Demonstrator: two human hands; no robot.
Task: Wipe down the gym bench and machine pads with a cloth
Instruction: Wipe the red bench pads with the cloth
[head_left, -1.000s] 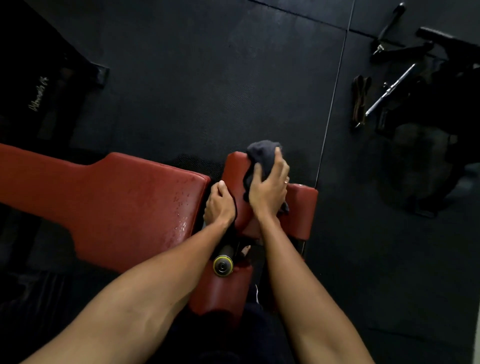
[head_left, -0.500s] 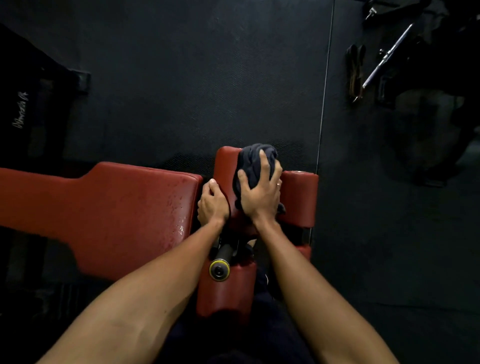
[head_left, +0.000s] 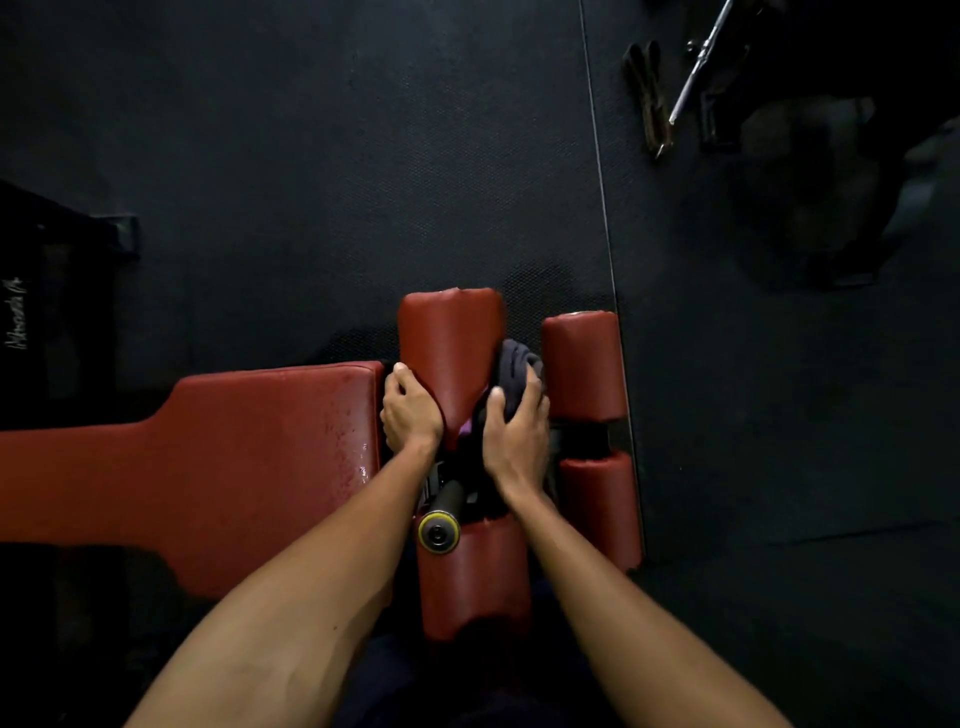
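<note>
You slid cloth (head_left: 511, 366) off top of upright pad (head_left: 449, 348), down its right flank. Your right hand (head_left: 519, 436) clutched cloth there; left hand (head_left: 413, 413) gripped pad's left edge. Top likely done; flank underway.

Gym: red padded bench (head_left: 218, 457), rubber floor (head_left: 311, 156), barbell bar (head_left: 698, 67).

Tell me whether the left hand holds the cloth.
No, the right hand holds the dark cloth; the left hand grips the red pad.

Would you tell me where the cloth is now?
Head view, just right of centre: the dark cloth is under the right hand, between the tall centre pad and the roller pad.
</note>
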